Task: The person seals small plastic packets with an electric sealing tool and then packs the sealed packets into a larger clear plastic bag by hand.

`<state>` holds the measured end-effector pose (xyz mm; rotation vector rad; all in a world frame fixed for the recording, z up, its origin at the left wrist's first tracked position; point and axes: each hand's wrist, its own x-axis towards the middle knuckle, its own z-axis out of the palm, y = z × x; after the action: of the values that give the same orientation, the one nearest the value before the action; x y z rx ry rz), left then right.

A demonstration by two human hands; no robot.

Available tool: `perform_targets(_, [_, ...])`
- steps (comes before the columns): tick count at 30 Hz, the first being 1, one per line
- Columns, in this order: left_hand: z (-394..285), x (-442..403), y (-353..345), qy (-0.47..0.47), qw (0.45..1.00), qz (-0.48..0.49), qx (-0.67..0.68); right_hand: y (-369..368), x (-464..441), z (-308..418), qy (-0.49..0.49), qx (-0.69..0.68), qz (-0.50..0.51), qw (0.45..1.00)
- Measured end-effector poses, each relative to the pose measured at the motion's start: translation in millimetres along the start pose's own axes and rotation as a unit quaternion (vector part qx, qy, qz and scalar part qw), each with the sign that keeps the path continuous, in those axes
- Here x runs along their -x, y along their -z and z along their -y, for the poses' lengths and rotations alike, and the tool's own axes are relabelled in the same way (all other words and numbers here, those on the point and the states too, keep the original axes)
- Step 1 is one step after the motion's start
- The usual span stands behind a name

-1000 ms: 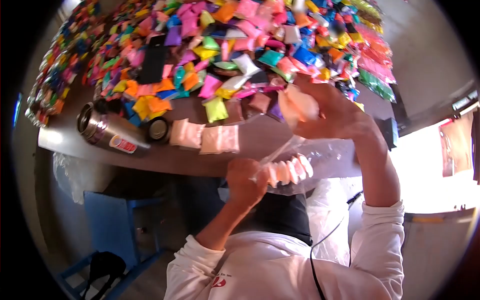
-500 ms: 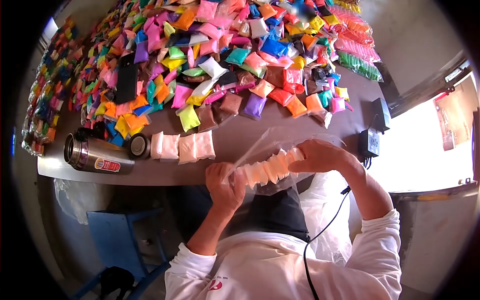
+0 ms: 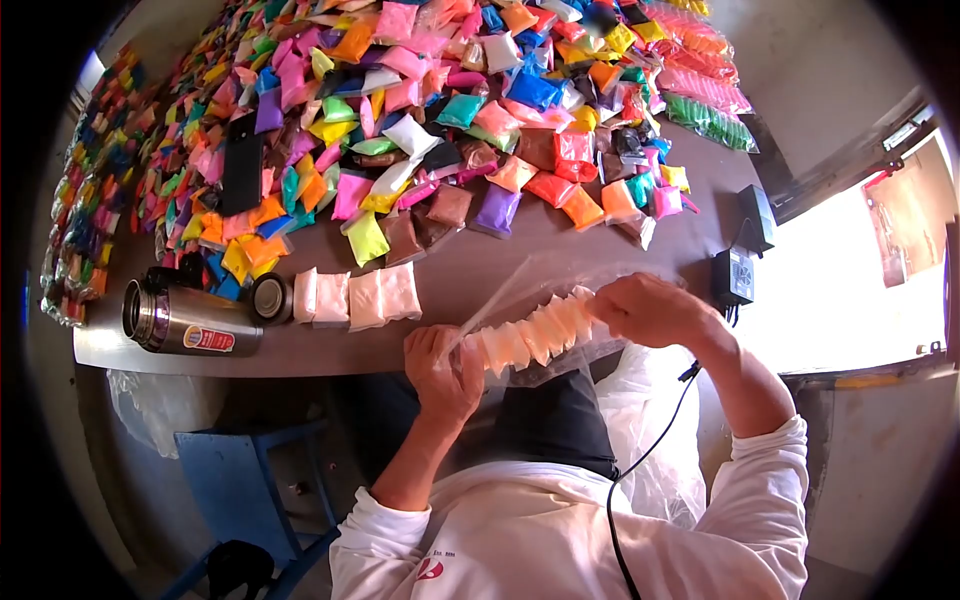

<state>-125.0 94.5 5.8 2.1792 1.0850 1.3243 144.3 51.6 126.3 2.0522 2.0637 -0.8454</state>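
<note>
A row of pale peach packets (image 3: 530, 335) stands pressed side by side in a clear plastic bag (image 3: 520, 283), held over the table's front edge. My left hand (image 3: 443, 378) is closed around the left end of the bag, with its thumb against the end packet. At the right end of the row, my right hand (image 3: 645, 310) is closed with curled fingers on the last packets; its fingertips are partly hidden. To the left on the table lie several peach packets (image 3: 368, 297) in a line, beside a round dark lid (image 3: 271, 298).
A steel flask (image 3: 190, 318) lies on its side at the left. Colourful packets (image 3: 480, 120) are heaped across the back, with a black phone (image 3: 241, 165) on them. A black adapter (image 3: 735, 278) sits at the right edge. A blue chair (image 3: 240, 490) stands below left.
My right hand has shifted slightly right and its fingers look more curled. The view has moved a little; both hands stay at the bag of packets.
</note>
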Motion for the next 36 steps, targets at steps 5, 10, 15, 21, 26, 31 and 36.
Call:
perform_targets(5, [-0.5,0.9,1.6,0.008,1.000,0.013,0.008,62.8,42.0,33.6,0.019,-0.225,-0.080,0.971])
perform_targets(10, [2.2,1.6,-0.7,0.004,1.000,-0.012,0.010,76.5,25.9,86.2,0.147,-0.287,-0.224,0.920])
perform_targets(15, [1.0,3.2,2.0,0.013,1.000,0.008,-0.013,52.7,-50.7,136.8,0.293,-0.126,-0.220,0.922])
perform_targets(21, [3.7,2.6,-2.2,-0.008,0.999,-0.039,0.023,0.2,-133.5,174.7,0.299,0.089,-0.157,0.937])
perform_targets(26, [6.6,5.9,-4.2,0.006,0.998,-0.026,0.053,-8.5,-150.4,186.9,0.257,0.192,-0.049,0.946])
perform_targets(31, [4.8,6.5,0.2,0.008,0.999,-0.019,0.037,-24.4,-155.8,176.1,0.250,0.242,-0.068,0.935])
perform_targets(36, [6.3,5.2,5.3,-0.024,0.999,-0.005,0.024,8.8,-129.4,176.7,0.209,0.244,-0.021,0.947])
